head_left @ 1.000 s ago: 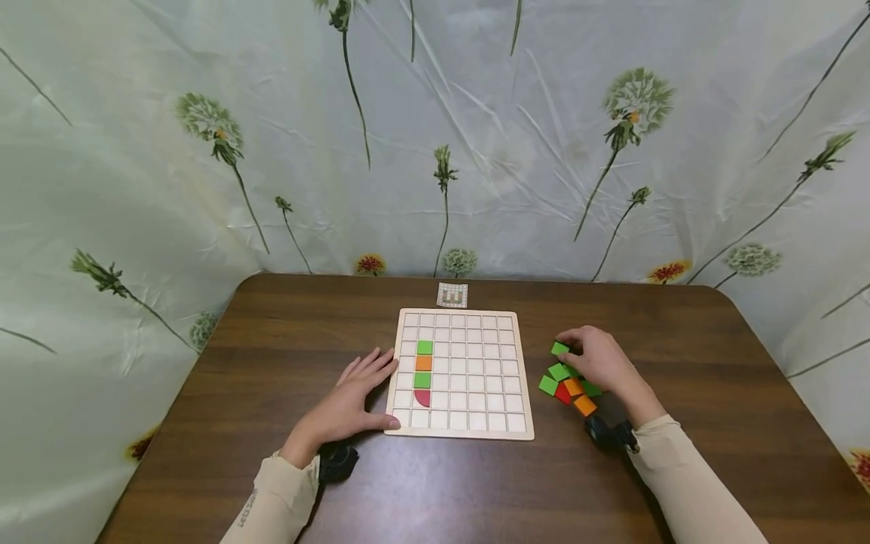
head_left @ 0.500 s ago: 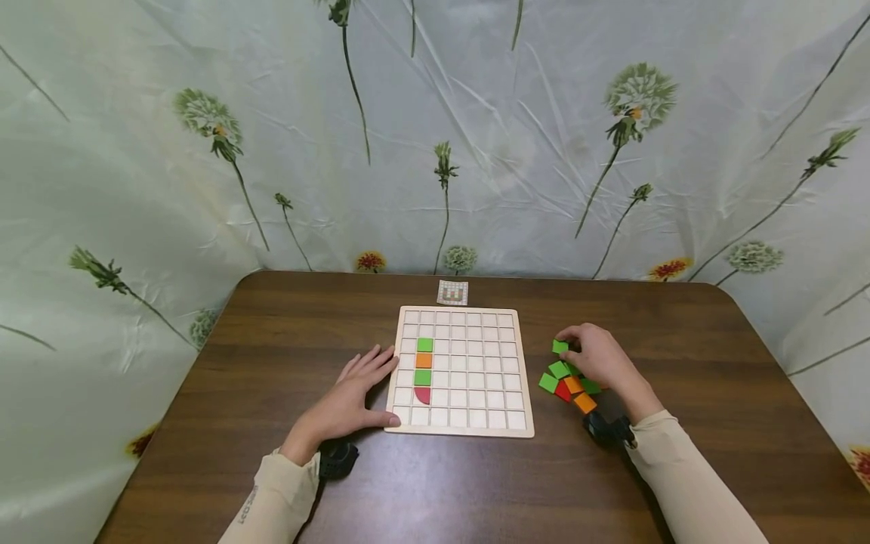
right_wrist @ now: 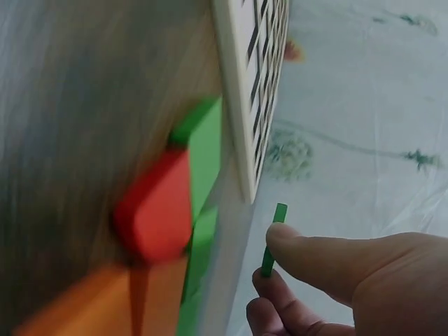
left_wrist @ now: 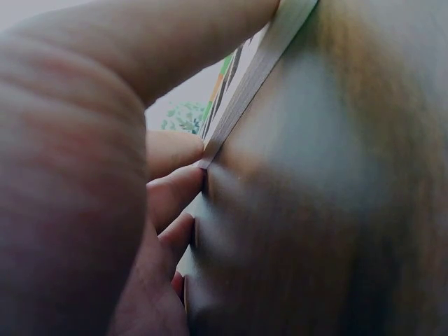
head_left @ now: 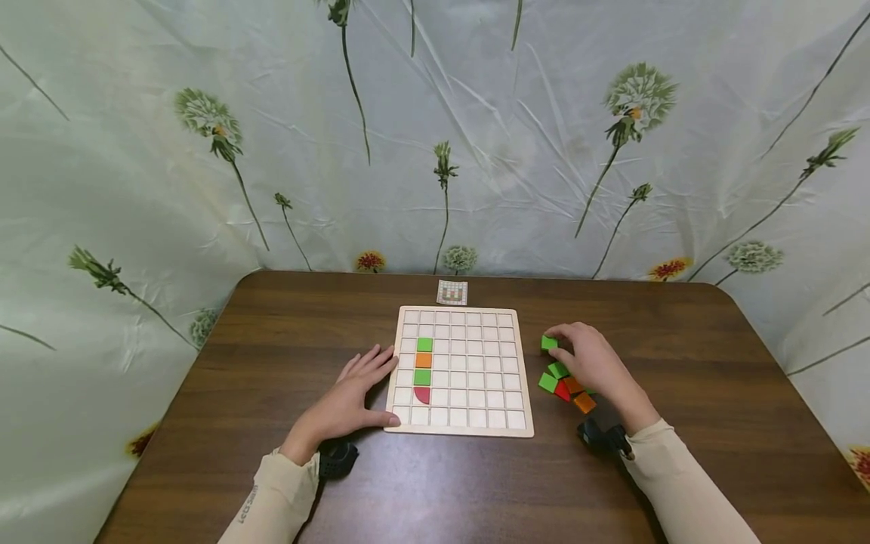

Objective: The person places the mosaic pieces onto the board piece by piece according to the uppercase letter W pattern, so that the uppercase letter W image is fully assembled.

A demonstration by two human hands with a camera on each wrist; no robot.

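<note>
My right hand (head_left: 593,364) pinches a green square tile (right_wrist: 275,239) between thumb and fingertips, lifted beside the board in the right wrist view. Below it lies a loose pile of green, orange and red tiles (head_left: 547,383). My left hand (head_left: 353,397) rests with spread fingers along the left edge of the wooden grid board (head_left: 458,432), its thumb at the near left corner. One column on the board carries a green tile (head_left: 424,344), an orange tile (head_left: 424,360), another green tile (head_left: 422,377) and a red quarter-round piece (head_left: 423,394).
A small pattern card (head_left: 452,292) lies behind the board near the table's (head_left: 326,302) far edge. A floral curtain (head_left: 435,113) hangs around the table's back and sides. Each wrist wears a black camera.
My right hand has lifted the pinched green tile and shifted it a little left, toward the board. The left hand and the tiles on the board stay where they were.
</note>
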